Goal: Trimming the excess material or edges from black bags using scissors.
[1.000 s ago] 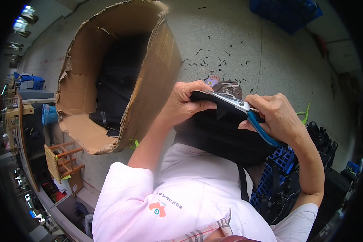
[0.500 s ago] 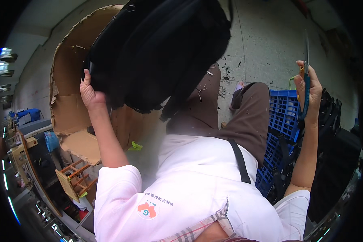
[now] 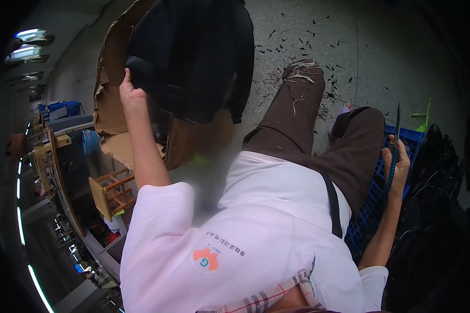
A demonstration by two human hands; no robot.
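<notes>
A black backpack (image 3: 193, 62) hangs over the cardboard box (image 3: 107, 94) in front of me on the left. My left hand (image 3: 133, 100) is closed on its near left edge, thumb pointing up along the fabric; the other fingers are hidden beneath the bag. On the right, my right hand (image 3: 400, 168) grips a pair of scissors (image 3: 393, 156) with teal handles, the blades pointing away from me. Those scissors are over a blue plastic crate (image 3: 410, 136), well apart from the backpack.
Black and white thread and fabric scraps (image 3: 303, 75) lie on my trouser knee and the floor (image 3: 292, 21). Black bags or straps (image 3: 433, 172) are heaped right of the crate. A small wooden stool (image 3: 112, 193) and a work table (image 3: 70, 172) stand at left.
The backpack has moved left off my lap, more fully over the cardboard box, with my left hand still on it. My right hand and the scissors have come lower, and my view has shifted.
</notes>
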